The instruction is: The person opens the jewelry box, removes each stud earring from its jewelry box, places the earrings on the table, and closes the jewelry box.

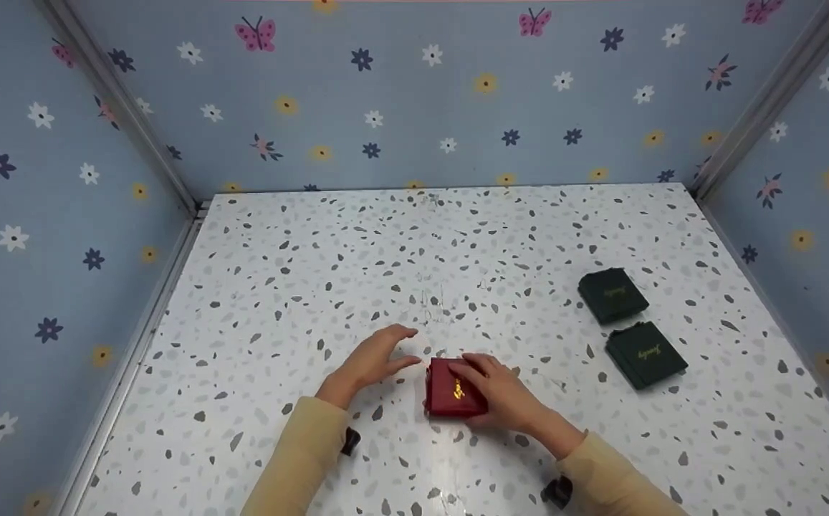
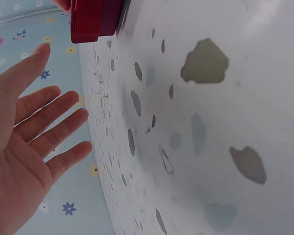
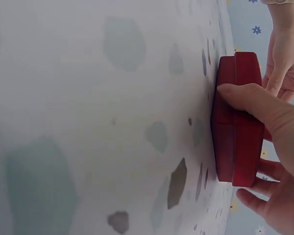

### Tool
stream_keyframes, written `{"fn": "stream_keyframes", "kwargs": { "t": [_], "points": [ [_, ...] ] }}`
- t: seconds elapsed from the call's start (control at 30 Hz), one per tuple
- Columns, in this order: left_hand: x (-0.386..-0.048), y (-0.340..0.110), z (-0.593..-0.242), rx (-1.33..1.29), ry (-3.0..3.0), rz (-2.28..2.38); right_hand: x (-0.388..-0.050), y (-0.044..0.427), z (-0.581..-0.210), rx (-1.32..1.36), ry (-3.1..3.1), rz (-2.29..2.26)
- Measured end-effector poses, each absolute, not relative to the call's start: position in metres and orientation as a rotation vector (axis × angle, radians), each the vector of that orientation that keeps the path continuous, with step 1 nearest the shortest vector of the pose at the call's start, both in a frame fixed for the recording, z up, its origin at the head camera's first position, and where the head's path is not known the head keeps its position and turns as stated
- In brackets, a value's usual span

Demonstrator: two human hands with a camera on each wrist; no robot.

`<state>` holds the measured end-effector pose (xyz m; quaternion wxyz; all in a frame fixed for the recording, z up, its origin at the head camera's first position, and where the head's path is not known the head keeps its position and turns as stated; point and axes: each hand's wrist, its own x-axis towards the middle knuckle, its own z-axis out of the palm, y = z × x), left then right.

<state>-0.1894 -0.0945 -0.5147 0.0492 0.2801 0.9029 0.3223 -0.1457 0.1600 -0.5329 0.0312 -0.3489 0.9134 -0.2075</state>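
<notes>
A small red box [image 1: 450, 401] with gold lettering on its lid lies on the speckled tabletop [image 1: 328, 287], near the front middle. My right hand [image 1: 504, 394] grips it from the right, thumb on the near side and fingers over the top and far side. In the right wrist view the red box [image 3: 240, 152] shows a seam between lid and base. To its left, my left hand [image 1: 375, 358] hovers with fingers spread and nothing in it. The left wrist view shows that left hand [image 2: 29, 142] palm visible, apart from the red box [image 2: 90, 22].
Two dark green boxes with gold lettering lie at the right: one green box [image 1: 613, 295] farther back, the other green box [image 1: 645, 355] closer. Flowered blue panels [image 1: 414, 93] wall the table at the back and both sides.
</notes>
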Motion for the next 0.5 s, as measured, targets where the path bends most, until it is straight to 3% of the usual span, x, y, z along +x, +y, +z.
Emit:
{"fn": "stream_keyframes", "kwargs": {
  "t": [0.5],
  "points": [
    [-0.190, -0.102, -0.526, 0.666, 2.969, 0.968, -0.150, 0.175, -0.533, -0.787, 2.973, -0.690]
  ]
}}
